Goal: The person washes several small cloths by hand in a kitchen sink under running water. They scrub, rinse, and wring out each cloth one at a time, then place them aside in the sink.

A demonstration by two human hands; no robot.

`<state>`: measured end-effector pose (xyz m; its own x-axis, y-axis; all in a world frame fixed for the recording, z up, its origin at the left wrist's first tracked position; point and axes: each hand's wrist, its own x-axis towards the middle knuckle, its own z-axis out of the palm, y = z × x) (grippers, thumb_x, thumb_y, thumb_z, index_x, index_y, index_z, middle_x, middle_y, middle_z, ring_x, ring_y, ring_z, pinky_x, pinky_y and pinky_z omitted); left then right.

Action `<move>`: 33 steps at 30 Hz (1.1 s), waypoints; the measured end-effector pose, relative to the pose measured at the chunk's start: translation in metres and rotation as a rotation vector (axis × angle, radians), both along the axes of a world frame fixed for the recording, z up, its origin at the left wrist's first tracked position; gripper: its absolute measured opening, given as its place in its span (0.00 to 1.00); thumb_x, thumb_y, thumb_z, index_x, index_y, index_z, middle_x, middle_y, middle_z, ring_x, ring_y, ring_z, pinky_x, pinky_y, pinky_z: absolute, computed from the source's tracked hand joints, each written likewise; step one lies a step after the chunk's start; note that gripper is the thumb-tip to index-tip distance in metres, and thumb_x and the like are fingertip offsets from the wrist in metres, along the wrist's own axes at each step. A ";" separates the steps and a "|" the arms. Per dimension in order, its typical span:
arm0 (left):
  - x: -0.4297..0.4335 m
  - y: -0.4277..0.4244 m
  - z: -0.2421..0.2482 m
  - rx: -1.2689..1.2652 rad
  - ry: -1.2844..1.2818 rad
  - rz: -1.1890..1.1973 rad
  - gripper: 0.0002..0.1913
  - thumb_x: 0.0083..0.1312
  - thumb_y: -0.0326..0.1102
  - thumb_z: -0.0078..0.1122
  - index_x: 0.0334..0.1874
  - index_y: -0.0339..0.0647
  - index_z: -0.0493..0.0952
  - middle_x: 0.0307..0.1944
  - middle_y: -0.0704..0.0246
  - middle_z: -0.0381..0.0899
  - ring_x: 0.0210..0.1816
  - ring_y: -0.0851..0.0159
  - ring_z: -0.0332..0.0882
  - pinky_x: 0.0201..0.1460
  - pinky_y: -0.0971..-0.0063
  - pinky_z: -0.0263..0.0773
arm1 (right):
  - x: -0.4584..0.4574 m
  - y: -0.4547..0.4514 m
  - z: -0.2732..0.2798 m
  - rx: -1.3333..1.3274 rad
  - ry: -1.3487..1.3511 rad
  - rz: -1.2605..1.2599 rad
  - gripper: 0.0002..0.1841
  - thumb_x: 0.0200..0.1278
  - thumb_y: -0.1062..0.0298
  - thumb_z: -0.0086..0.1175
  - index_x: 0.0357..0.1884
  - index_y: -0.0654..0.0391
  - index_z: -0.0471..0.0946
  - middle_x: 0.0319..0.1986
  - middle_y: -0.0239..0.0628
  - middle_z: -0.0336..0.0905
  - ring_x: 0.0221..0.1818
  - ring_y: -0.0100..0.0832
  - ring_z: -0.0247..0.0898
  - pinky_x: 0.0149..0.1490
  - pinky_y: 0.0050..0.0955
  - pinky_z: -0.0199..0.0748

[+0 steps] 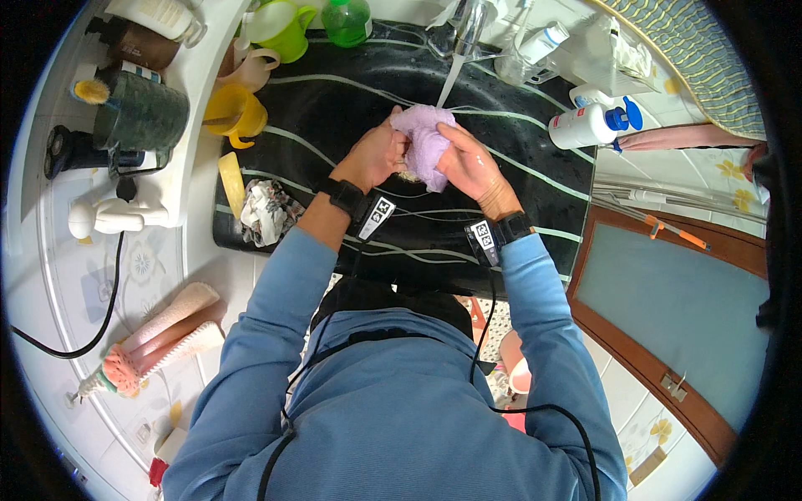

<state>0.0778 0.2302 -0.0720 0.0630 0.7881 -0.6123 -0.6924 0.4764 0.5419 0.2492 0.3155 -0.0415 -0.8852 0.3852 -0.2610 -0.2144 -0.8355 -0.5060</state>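
A wet-looking lilac cloth (427, 147) is bunched between my two hands over a black sink (301, 134) with pale wavy lines. My left hand (374, 152) supports the cloth from its left side, the fingers partly hidden by it. On the other side, my right hand (473, 164) grips the cloth, the thumb on top and droplets on the skin. Water runs from the chrome faucet (468, 31) just beyond the cloth. Both wrists wear black straps with small tagged devices.
Left of the sink stand a yellow cup (241, 116), a green cup (276, 31) and a crumpled patterned cloth (266, 213) beside a yellow bar (232, 181). At right is a white pump bottle (579, 127). A shelf (194, 125) lines the left wall. Cables hang from my wrists.
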 end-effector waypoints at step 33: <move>0.010 0.012 0.006 0.346 -0.173 0.059 0.19 0.73 0.39 0.54 0.61 0.36 0.74 0.57 0.65 0.80 0.59 0.64 0.77 0.66 0.67 0.68 | 0.022 0.016 0.016 0.398 -0.397 -0.429 0.15 0.76 0.59 0.51 0.49 0.62 0.80 0.41 0.32 0.82 0.42 0.24 0.76 0.49 0.24 0.74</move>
